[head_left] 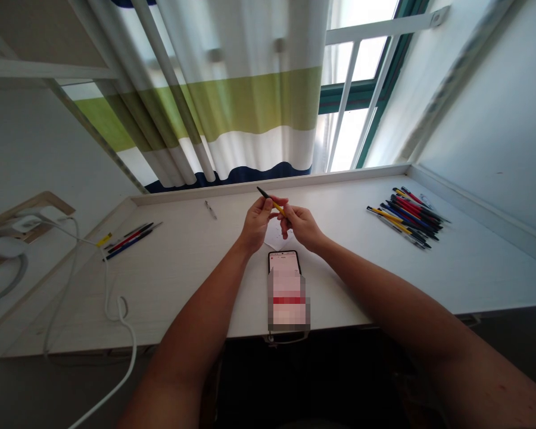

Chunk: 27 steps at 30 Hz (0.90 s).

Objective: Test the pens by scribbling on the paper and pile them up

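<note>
A yellow pen [277, 207] with a black end is held between both hands above the middle of the desk, its black end tilted up and left. My left hand [255, 221] pinches it near the black part. My right hand [304, 226] grips the yellow end, and its fingers partly hide the tip. Below the hands lies a small white paper [274, 239] with faint marks, partly covered by them. Closer to me a smartphone [283, 262] rests on the desk, its lit screen mostly blurred out.
Several pens [411, 214] lie bunched on the desk's right side. A smaller group of pens [127, 243] is at the left, near a white cable [127, 325]. One silvery pen [210, 210] lies left of my hands. A low rim [339, 177] edges the desk [196, 256] below the curtain.
</note>
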Available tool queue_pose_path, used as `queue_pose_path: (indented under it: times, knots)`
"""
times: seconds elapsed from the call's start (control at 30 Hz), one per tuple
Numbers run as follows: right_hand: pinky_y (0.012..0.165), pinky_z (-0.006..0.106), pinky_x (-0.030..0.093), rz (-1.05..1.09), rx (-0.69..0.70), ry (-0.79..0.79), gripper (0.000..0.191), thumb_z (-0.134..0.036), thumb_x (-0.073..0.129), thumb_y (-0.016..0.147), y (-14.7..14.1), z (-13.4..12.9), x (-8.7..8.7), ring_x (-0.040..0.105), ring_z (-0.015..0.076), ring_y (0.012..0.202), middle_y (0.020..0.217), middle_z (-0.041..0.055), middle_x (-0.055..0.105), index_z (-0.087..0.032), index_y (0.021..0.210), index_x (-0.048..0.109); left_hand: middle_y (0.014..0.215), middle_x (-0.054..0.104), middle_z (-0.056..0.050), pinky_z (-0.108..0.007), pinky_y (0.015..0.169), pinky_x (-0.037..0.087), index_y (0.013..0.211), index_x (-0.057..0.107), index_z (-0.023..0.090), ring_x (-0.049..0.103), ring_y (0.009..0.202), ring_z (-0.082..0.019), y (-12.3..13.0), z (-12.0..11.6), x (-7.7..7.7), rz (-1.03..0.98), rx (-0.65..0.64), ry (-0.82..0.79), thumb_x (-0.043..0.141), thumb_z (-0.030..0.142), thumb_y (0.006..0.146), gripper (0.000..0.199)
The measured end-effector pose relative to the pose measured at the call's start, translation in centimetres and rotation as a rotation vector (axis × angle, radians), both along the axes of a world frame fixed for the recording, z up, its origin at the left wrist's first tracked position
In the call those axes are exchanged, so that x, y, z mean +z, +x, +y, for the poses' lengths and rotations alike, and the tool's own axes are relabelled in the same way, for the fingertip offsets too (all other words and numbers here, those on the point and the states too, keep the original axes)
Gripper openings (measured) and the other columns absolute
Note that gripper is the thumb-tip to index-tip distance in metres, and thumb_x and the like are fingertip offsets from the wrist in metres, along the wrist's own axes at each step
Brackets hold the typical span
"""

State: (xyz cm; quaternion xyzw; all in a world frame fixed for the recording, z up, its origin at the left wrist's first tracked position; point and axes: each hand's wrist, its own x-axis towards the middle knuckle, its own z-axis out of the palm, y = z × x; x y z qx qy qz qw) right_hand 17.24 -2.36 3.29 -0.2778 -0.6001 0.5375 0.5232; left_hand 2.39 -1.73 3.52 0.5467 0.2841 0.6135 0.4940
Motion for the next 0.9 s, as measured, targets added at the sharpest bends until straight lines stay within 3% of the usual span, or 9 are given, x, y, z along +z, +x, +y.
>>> queue_pose_path:
  times: [0.13,0.3,0.47,0.57,0.67,0.73,0.8,0.9]
  knots:
    - [0.039,0.025,0.039,0.138,-0.122,-0.09,0.047,-0.067,0.074,0.084,0.1,-0.1,0.6,0.045,0.0108,0.039,0.049,-0.0082,0.05,-0.022,0.095,0.066,0.119,0.077,-0.008,-0.036,0.095,0.052,0.105,0.07,0.022,0.067,0.121,-0.024,0.3,0.0,-0.3,0.011,0.012,-0.051,0.068,0.053,0.096,0.032]
    - [0.039,0.025,0.036,0.361,-0.201,-0.33,0.045,-0.066,0.055,0.093,0.5,0.2,1.2,0.032,0.0091,0.035,0.042,-0.0096,0.035,-0.023,0.08,0.061,0.12,0.077,-0.008,-0.04,0.096,0.052,0.107,0.07,0.022,0.069,0.118,-0.026,2.8,-0.5,-1.0,-0.013,0.012,-0.048,0.068,0.056,0.095,0.036]
    - [0.044,0.025,0.045,0.414,-0.107,-0.303,0.03,-0.048,0.074,0.08,1.5,0.5,2.0,0.049,0.0102,0.045,0.058,-0.0072,0.053,-0.023,0.094,0.064,0.131,0.074,-0.008,-0.041,0.101,0.049,0.116,0.073,0.025,0.064,0.128,-0.027,3.0,-0.4,-1.1,0.019,0.13,-0.115,0.064,0.058,0.097,0.039]
    - [0.044,0.023,0.045,0.348,-0.032,-0.254,0.031,-0.038,0.084,0.072,1.6,0.9,1.9,0.055,0.0104,0.052,0.066,-0.0055,0.058,-0.023,0.084,0.06,0.136,0.072,-0.01,-0.044,0.106,0.047,0.126,0.072,0.025,0.061,0.132,-0.029,1.5,0.1,-1.5,0.103,0.085,-0.14,0.063,0.06,0.096,0.047]
    - [0.041,0.022,0.041,0.341,-0.144,-0.243,0.041,-0.028,0.085,0.069,2.0,1.9,1.3,0.049,0.0083,0.047,0.059,-0.0078,0.051,-0.024,0.07,0.045,0.14,0.069,-0.012,-0.047,0.114,0.042,0.13,0.072,0.023,0.058,0.135,-0.03,-0.1,0.8,-2.2,0.376,0.03,-0.059,0.069,0.054,0.092,0.049]
    - [0.039,0.022,0.037,0.385,-0.316,-0.256,0.044,-0.024,0.081,0.071,2.8,2.9,1.0,0.042,0.0075,0.042,0.053,-0.0097,0.045,-0.025,0.069,0.037,0.139,0.07,-0.012,-0.05,0.12,0.036,0.128,0.073,0.022,0.057,0.135,-0.031,-1.2,1.2,-2.6,0.657,0.149,0.004,0.072,0.046,0.09,0.045]
    - [0.039,0.022,0.039,0.393,-0.417,-0.316,0.032,-0.03,0.074,0.08,3.9,3.8,0.8,0.045,0.009,0.042,0.053,-0.0088,0.046,-0.025,0.074,0.042,0.139,0.07,-0.012,-0.055,0.123,0.029,0.127,0.074,0.024,0.054,0.136,-0.035,-2.3,1.5,-2.8,0.947,0.324,0.033,0.074,0.04,0.087,0.043]
    - [0.044,0.025,0.048,0.27,-0.354,-0.349,0.026,-0.046,0.065,0.09,5.0,4.5,0.4,0.061,0.0141,0.055,0.068,-0.001,0.063,-0.024,0.084,0.053,0.139,0.07,-0.009,-0.061,0.12,0.026,0.121,0.077,0.03,0.05,0.136,-0.038,-3.8,1.8,-2.8,1.241,0.368,0.048,0.073,0.039,0.088,0.035]
